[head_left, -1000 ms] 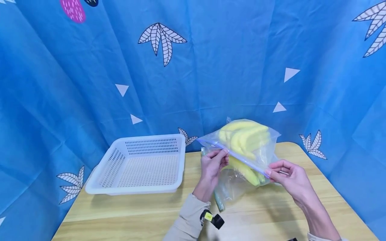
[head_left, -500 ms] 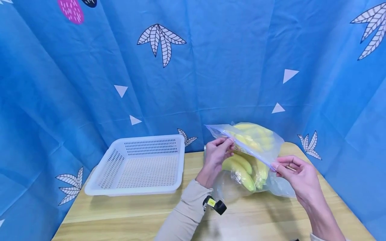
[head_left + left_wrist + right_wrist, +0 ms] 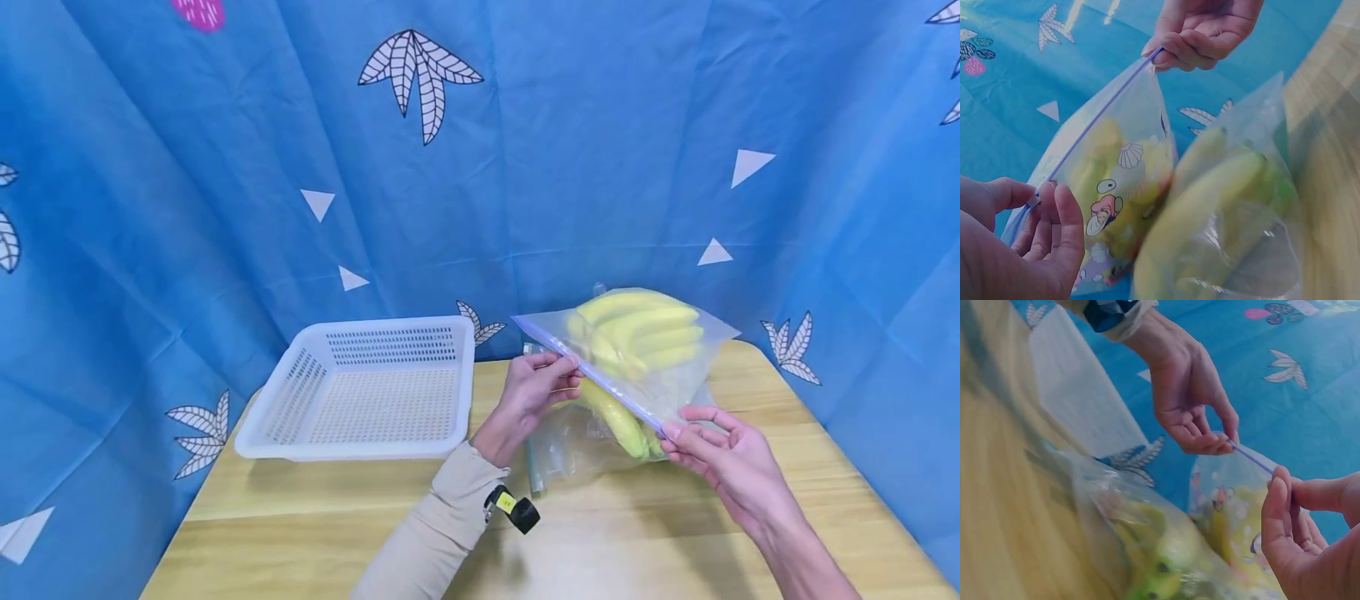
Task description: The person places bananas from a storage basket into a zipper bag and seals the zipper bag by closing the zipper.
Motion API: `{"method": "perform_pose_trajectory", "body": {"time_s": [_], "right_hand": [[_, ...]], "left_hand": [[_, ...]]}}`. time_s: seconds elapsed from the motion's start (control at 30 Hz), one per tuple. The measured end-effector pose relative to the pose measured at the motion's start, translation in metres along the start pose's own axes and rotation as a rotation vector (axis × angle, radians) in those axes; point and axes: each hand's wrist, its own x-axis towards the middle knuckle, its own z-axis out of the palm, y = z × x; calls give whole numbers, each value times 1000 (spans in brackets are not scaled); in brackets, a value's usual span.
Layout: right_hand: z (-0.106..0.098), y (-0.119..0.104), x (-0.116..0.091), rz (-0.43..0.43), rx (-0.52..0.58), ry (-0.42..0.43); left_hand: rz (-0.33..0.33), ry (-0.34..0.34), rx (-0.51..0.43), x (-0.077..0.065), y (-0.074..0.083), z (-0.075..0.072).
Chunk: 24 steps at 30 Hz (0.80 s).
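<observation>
A clear zip bag (image 3: 667, 396) with a purple closing strip holds yellow bananas (image 3: 637, 325). Its strip slants down from left to right between my hands. My left hand (image 3: 536, 387) pinches the strip partway along; in the left wrist view a small clear piece shows at its fingertips. With thumb and fingers, my right hand (image 3: 731, 467) pinches the strip's lower right end. The left wrist view shows shell and cartoon prints (image 3: 1130, 156) on this bag. Below and nearer lies a second clear bag (image 3: 566, 458) with bananas (image 3: 618, 421), partly covered by the held bag.
A white perforated plastic basket (image 3: 352, 450) stands to the left on the wooden table (image 3: 322, 517). Patterned blue cloth (image 3: 585, 150) hangs behind and on both sides. A wrist camera (image 3: 517, 510) is strapped over my left sleeve.
Both hands have moved left and nearer to me with the strip. The held bag first swung up, baring more of the second bag, and now covers more of it again.
</observation>
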Motion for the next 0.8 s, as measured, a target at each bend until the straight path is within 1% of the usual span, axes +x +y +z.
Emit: {"method": "perform_pose_trajectory", "body": {"time_s": [0.17, 0.3, 0.4, 0.47, 0.57, 0.67, 0.73, 0.8], "right_hand": [[5, 11, -5, 17, -13, 34], [11, 22, -7, 19, 14, 46], [14, 31, -10, 32, 52, 77], [15, 38, -13, 57, 91, 82], [19, 45, -15, 114, 179, 48], [24, 50, -14, 146, 230, 27], [27, 51, -12, 145, 246, 48], [29, 51, -12, 144, 237, 82]], "left_hand": [[-1, 25, 45, 2, -3, -10], [-14, 70, 96, 2, -3, -15], [-27, 88, 114, 1, -8, -19], [-52, 86, 110, -1, -13, -23], [-96, 77, 80, -6, -21, -30], [-112, 69, 57, -12, -25, -36], [-111, 63, 32, -13, -27, -38], [-103, 65, 9, -13, -29, -38]]}}
